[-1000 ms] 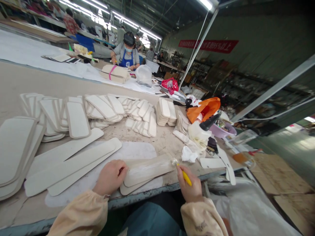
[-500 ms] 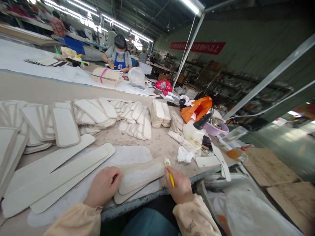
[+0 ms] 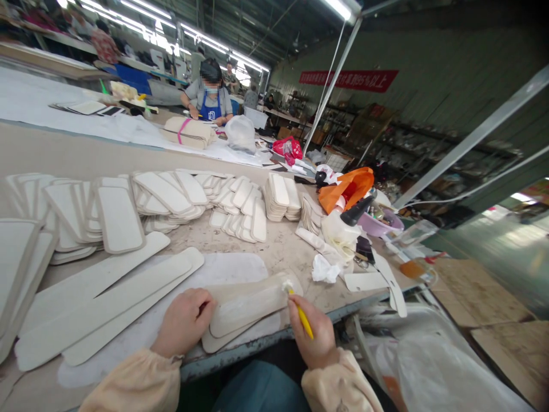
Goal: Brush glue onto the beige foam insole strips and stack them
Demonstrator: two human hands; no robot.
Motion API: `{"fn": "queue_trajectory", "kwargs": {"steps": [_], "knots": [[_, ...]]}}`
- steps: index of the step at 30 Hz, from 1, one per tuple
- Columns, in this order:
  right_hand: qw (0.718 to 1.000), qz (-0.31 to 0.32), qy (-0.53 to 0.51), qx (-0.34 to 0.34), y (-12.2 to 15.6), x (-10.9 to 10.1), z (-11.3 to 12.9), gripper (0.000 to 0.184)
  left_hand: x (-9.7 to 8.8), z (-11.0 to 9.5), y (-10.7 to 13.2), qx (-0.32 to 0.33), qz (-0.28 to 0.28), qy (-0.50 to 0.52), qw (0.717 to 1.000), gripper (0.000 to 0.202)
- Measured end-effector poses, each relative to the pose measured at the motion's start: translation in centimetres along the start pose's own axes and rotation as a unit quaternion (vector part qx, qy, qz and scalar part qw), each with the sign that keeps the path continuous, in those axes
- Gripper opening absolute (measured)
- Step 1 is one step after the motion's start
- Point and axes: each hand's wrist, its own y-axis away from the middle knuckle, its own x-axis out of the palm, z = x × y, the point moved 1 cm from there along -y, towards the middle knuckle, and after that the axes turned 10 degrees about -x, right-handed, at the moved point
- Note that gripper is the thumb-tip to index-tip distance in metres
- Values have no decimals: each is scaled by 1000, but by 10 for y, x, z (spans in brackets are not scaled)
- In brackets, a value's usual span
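Observation:
A long beige panel (image 3: 253, 306) with rounded corners lies near the table's front edge, its upper face partly coated wet and whitish. Another rounded panel (image 3: 223, 341) shows beneath it. My left hand (image 3: 184, 320), fingers curled in, grips the upper panel's left end; its fingertips are hidden. In my right hand (image 3: 315, 335) is a brush (image 3: 305, 317) with a yellow handle, held between thumb and fingers. The white-smeared brush tip touches the panel near its right end. Under the panels is a whitish sheet (image 3: 240, 264).
Long pale strips (image 3: 115, 309) lie to the left. Stacks of white rounded pieces (image 3: 120, 220) line the back. At right are crumpled white paper (image 3: 325, 269), an orange bag (image 3: 347, 189), a purple basin (image 3: 381, 223) and a glue bottle (image 3: 412, 268). A co-worker (image 3: 210, 100) sits across the table.
The brush tip has shifted slightly left and down on the panel, and its handle leans more to the right. My left hand stays at the panel's left end. The view has shifted slightly.

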Motion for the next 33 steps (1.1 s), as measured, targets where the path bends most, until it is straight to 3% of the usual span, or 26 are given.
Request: {"fn": "queue_trajectory", "kwargs": {"steps": [3, 6, 9, 11, 14, 19, 22, 27, 30, 33], "knots": [[998, 23, 53, -22, 1, 1, -1, 20, 0, 0, 1, -2, -6, 1, 1000, 30], [993, 85, -79, -32, -6, 11, 33, 19, 0, -1, 1, -12, -10, 3, 1000, 29], [956, 131, -259, 48, -13, 23, 68, 18, -1, -3, 1, -18, -10, 5, 1000, 28], [921, 137, -341, 131, -14, 31, 77, 22, -2, -4, 1, -19, -11, 4, 1000, 28], [886, 141, -387, 213, -11, 37, 69, 29, -3, -4, 2, -18, -14, -1, 1000, 27], [903, 47, -316, 289, -8, 23, 39, 34, -4, -5, 1, -11, -13, -4, 1000, 27], [889, 38, -337, 308, -10, 21, 41, 37, -4, -5, 1, -15, -8, -2, 1000, 28], [848, 107, -426, 297, -14, 44, 63, 38, -4, -4, 2, -12, -2, 11, 1000, 29], [856, 92, -405, 307, -18, 48, 58, 37, -4, -4, 2, -13, 4, 7, 1000, 29], [869, 49, -368, 328, -19, 38, 46, 37, -5, -5, 1, -12, 6, 1, 1000, 30]]}}
